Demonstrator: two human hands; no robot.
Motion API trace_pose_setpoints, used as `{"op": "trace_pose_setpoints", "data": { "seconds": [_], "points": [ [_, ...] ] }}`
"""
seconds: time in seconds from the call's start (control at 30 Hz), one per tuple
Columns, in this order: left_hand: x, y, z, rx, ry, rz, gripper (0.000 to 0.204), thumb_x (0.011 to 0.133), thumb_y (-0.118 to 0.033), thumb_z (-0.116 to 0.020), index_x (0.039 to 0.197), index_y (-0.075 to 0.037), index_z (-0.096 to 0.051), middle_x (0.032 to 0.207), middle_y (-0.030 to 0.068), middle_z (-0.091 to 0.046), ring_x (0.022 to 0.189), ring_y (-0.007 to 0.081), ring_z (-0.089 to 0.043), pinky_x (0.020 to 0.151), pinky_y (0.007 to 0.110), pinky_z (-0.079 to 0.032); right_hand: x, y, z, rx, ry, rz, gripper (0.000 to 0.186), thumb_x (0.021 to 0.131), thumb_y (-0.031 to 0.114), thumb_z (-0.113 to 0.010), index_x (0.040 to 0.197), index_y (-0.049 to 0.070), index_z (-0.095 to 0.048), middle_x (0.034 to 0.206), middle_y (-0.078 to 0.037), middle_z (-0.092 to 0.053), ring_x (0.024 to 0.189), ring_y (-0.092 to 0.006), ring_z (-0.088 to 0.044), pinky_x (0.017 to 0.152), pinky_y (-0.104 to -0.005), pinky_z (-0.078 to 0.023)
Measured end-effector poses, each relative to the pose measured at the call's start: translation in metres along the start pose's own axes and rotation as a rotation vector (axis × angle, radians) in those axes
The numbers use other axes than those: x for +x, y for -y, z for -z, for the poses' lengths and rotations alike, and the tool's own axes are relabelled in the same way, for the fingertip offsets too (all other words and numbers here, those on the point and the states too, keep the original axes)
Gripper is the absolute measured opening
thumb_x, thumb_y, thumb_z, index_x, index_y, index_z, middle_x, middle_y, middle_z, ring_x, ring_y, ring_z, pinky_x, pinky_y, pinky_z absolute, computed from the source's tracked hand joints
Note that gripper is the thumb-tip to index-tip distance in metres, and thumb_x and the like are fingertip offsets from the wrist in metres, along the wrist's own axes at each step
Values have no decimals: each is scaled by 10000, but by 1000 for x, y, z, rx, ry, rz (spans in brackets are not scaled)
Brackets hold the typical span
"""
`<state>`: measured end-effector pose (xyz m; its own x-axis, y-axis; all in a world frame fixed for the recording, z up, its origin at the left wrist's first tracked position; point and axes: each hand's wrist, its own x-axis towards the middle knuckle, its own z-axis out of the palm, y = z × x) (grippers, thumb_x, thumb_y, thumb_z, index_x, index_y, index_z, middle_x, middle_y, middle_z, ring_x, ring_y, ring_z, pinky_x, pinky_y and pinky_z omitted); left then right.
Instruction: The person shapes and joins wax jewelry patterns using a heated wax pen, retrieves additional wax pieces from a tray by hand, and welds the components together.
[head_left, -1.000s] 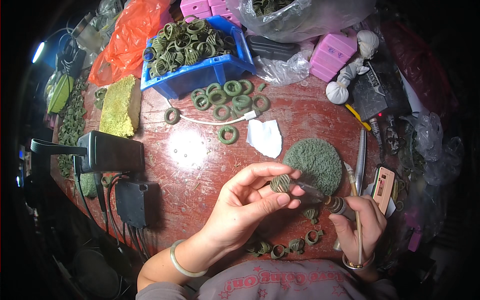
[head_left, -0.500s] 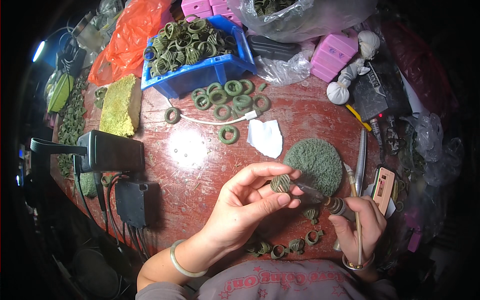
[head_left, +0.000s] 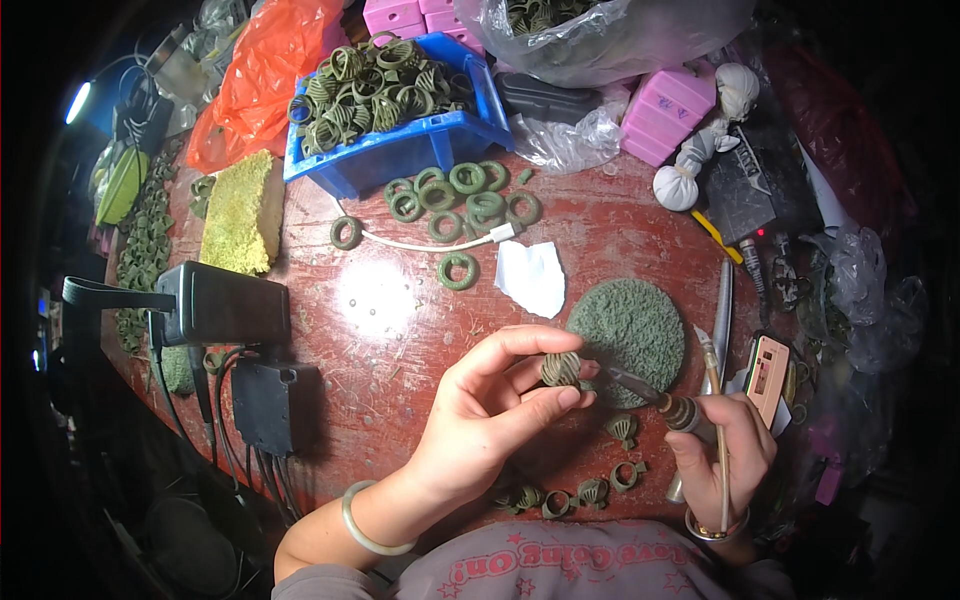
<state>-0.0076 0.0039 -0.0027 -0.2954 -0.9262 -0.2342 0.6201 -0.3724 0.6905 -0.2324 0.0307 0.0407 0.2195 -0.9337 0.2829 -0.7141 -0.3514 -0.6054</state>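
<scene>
My left hand [head_left: 490, 395] pinches a dark green ring [head_left: 560, 369] with a ridged, swirling top between thumb and fingers. It looks like carved wax. My right hand [head_left: 728, 450] is closed round a thick-handled tool [head_left: 682, 412] whose narrow blade-like metal tip reaches left, close to the ring. Whether the tip touches the ring, I cannot tell. Tucked in the same hand, a slim brush-like stick with a pale tip [head_left: 712, 365] stands nearly upright. Below the hands, several similar green rings [head_left: 593, 492] lie along the table's near edge.
A round green textured pad [head_left: 630, 330] lies beyond my hands. Behind it are a torn white paper [head_left: 530, 278], plain green rings [head_left: 467, 178] and a blue bin [head_left: 400, 150] heaped with rings. Black boxes with cables [head_left: 270, 405] stand left; a pink device [head_left: 766, 378] lies right.
The ring has turned slightly between my left fingers. My right hand has shifted a little right, and the tool and stick have moved with it.
</scene>
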Motion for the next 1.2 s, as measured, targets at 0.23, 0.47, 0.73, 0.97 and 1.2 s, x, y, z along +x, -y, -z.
{"op": "trace_pose_setpoints", "data": {
  "seconds": [0.23, 0.47, 0.73, 0.97, 1.2],
  "points": [
    [-2, 3, -1, 229, -7, -120, 380, 871, 135, -574, 1228, 21, -515, 1208, 117, -544, 1167, 210, -553, 950, 326, -520, -1, -1, 0, 7, -12, 22, 326, 812, 147, -775, 966, -60, -576, 808, -133, -623, 649, -251, -582, 560, -333, -460],
    [-2, 3, 0, 292, 7, -153, 368, 877, 133, -566, 1226, 28, -513, 1207, 111, -538, 1178, 215, -547, 957, 332, -517, -2, 0, 0, 10, -2, 2, 334, 800, 145, -785, 969, -56, -578, 802, -131, -617, 656, -254, -590, 570, -336, -469],
    [-1, 7, 0, 373, -60, -217, 372, 836, 110, -642, 1182, -15, -590, 1180, 51, -498, 1042, 108, -551, 856, 211, -481, 0, 2, 1, 5, 25, 12, 346, 757, 128, -810, 954, -49, -588, 783, -138, -598, 646, -265, -593, 559, -333, -467],
    [-3, 3, -4, 382, -139, -150, 366, 819, 90, -681, 1158, -19, -597, 1141, 42, -508, 1028, 105, -555, 848, 211, -486, -1, 4, 1, 2, 64, -32, 351, 730, 102, -821, 951, -46, -592, 768, -136, -577, 633, -267, -586, 550, -336, -458],
    [-3, 3, -5, 345, -147, -144, 366, 817, 100, -680, 1155, -9, -591, 1144, 48, -508, 1022, 106, -563, 847, 206, -491, -1, 5, 1, -1, 79, -53, 352, 725, 105, -823, 949, -43, -595, 776, -139, -579, 639, -273, -588, 558, -342, -464]
  ]
}}
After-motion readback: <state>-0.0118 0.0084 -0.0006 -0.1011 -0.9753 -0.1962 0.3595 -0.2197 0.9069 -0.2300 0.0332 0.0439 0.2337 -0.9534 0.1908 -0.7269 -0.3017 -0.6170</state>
